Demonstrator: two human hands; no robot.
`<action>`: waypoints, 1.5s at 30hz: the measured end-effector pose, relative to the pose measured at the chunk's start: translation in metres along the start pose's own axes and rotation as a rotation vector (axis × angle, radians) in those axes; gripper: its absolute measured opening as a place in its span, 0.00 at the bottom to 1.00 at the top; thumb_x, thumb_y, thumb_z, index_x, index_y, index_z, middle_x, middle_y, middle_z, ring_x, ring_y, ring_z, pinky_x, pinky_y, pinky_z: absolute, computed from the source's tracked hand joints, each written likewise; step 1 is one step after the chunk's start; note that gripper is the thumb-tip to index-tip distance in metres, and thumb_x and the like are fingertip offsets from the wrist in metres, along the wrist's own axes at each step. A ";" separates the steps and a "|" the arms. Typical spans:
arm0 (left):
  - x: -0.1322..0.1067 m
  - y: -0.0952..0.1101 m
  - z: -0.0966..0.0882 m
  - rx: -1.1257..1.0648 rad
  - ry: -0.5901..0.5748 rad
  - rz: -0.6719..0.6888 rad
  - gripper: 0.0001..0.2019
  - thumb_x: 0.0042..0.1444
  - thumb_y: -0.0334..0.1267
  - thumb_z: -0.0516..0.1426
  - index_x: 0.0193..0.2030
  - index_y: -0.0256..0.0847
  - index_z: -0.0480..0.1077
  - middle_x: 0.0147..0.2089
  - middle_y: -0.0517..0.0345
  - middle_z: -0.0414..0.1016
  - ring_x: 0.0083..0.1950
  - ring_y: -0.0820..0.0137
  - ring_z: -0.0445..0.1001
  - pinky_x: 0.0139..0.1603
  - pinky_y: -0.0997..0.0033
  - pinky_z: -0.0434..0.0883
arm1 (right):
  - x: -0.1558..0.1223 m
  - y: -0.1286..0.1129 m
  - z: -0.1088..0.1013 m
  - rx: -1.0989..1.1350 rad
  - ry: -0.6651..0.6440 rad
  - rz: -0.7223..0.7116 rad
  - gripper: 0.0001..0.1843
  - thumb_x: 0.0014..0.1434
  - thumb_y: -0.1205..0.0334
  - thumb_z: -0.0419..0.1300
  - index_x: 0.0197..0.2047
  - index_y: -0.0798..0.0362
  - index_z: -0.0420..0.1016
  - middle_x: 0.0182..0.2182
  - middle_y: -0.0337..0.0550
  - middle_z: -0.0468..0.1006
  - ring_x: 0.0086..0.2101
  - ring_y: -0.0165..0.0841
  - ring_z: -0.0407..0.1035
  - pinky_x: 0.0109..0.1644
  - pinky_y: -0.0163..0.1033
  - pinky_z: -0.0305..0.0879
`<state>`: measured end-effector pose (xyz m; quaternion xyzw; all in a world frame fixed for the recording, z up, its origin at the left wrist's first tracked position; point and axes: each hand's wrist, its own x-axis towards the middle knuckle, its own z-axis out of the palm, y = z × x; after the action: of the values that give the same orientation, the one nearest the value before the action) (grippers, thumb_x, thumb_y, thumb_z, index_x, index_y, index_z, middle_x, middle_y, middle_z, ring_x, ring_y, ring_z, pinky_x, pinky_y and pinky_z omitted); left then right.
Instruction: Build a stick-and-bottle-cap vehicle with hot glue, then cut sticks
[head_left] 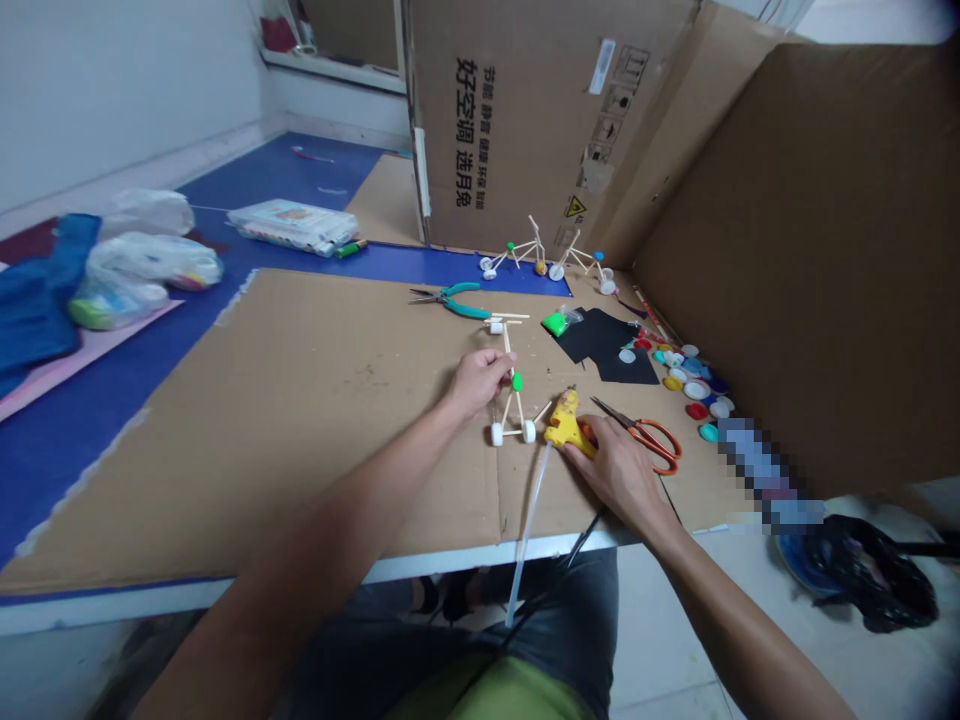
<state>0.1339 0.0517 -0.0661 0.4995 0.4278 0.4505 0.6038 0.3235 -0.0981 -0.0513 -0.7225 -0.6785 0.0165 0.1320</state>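
My left hand (pixel 482 382) pinches the stick frame of a small toy tricycle (pixel 508 410) made of thin wooden sticks. White wheels sit at its near end, another white wheel is at the far end with a crosswise stick, and a green cap is by my fingers. My right hand (pixel 619 470) is wrapped round the handle of a yellow hot glue gun (pixel 568 422), whose nozzle points away from me. A clear glue stick (pixel 529 540) hangs from its back over the table edge. Orange-handled scissors (pixel 652 436) lie just beyond my right hand.
Teal-handled pliers (pixel 454 300) lie behind the tricycle. Two similar stick models (pixel 517 255) stand against the cardboard box (pixel 517 120). Black sheets (pixel 600 340) and several bottle caps (pixel 697 390) are at right. Plastic bags (pixel 142 265) and a white packet (pixel 292 227) lie left.
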 end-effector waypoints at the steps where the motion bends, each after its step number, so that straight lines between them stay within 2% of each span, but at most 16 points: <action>1: 0.000 0.000 0.000 0.005 0.003 0.000 0.14 0.58 0.38 0.59 0.22 0.38 0.68 0.18 0.64 0.67 0.17 0.81 0.57 0.20 0.78 0.54 | 0.001 0.000 -0.001 0.011 -0.016 -0.003 0.18 0.61 0.50 0.61 0.50 0.50 0.74 0.42 0.49 0.80 0.42 0.45 0.74 0.39 0.42 0.63; 5: -0.001 0.001 0.000 0.009 0.007 -0.005 0.14 0.57 0.38 0.59 0.22 0.38 0.68 0.18 0.64 0.67 0.17 0.81 0.58 0.20 0.78 0.54 | 0.000 0.004 -0.009 0.075 -0.072 -0.021 0.18 0.61 0.52 0.61 0.52 0.49 0.73 0.42 0.46 0.80 0.42 0.43 0.74 0.40 0.43 0.65; 8: -0.001 0.001 0.000 0.006 -0.001 -0.011 0.13 0.57 0.39 0.59 0.23 0.38 0.68 0.19 0.64 0.67 0.17 0.81 0.57 0.20 0.78 0.54 | 0.001 0.004 -0.020 0.144 -0.018 -0.067 0.20 0.61 0.52 0.61 0.54 0.49 0.71 0.46 0.48 0.78 0.44 0.43 0.73 0.44 0.45 0.67; 10: -0.001 0.000 0.000 0.014 -0.006 -0.006 0.14 0.57 0.39 0.59 0.23 0.38 0.68 0.18 0.64 0.67 0.17 0.81 0.57 0.20 0.78 0.54 | 0.007 0.000 -0.027 0.191 0.015 -0.170 0.20 0.61 0.53 0.61 0.54 0.49 0.71 0.49 0.50 0.76 0.48 0.44 0.72 0.50 0.47 0.67; 14: -0.001 0.001 0.000 0.025 0.001 -0.002 0.14 0.58 0.39 0.59 0.23 0.38 0.67 0.18 0.64 0.67 0.17 0.81 0.57 0.19 0.78 0.54 | 0.034 -0.017 -0.033 0.205 -0.055 -0.452 0.19 0.59 0.52 0.64 0.52 0.50 0.74 0.50 0.51 0.75 0.51 0.47 0.67 0.55 0.50 0.63; 18: -0.001 0.002 0.000 0.003 -0.007 -0.002 0.14 0.57 0.40 0.59 0.23 0.38 0.67 0.18 0.65 0.66 0.18 0.81 0.58 0.20 0.78 0.55 | 0.052 -0.031 -0.028 0.179 -0.155 -0.580 0.19 0.58 0.51 0.66 0.50 0.52 0.76 0.50 0.51 0.76 0.51 0.46 0.65 0.56 0.50 0.59; 24: -0.001 0.001 -0.002 0.006 -0.007 -0.007 0.15 0.56 0.42 0.60 0.23 0.38 0.67 0.19 0.64 0.67 0.18 0.81 0.58 0.20 0.77 0.55 | 0.052 -0.032 -0.021 0.167 -0.172 -0.599 0.17 0.58 0.58 0.63 0.51 0.53 0.77 0.50 0.51 0.77 0.51 0.46 0.63 0.55 0.50 0.56; 40: 0.000 0.001 -0.004 0.012 -0.006 -0.001 0.15 0.56 0.43 0.60 0.23 0.39 0.66 0.19 0.65 0.65 0.19 0.80 0.58 0.20 0.77 0.55 | 0.063 -0.035 -0.016 0.126 -0.214 -0.649 0.13 0.59 0.60 0.61 0.45 0.54 0.80 0.46 0.51 0.78 0.47 0.44 0.64 0.53 0.48 0.55; 45: 0.000 0.000 -0.005 0.002 0.001 0.008 0.15 0.55 0.45 0.61 0.23 0.39 0.66 0.19 0.64 0.66 0.19 0.80 0.58 0.21 0.77 0.55 | 0.066 -0.034 -0.014 0.120 -0.213 -0.660 0.14 0.58 0.60 0.61 0.46 0.54 0.79 0.46 0.51 0.78 0.47 0.44 0.64 0.52 0.48 0.55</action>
<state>0.1296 0.0530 -0.0666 0.5014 0.4265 0.4526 0.6015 0.2979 -0.0338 -0.0204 -0.4494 -0.8833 0.0880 0.1008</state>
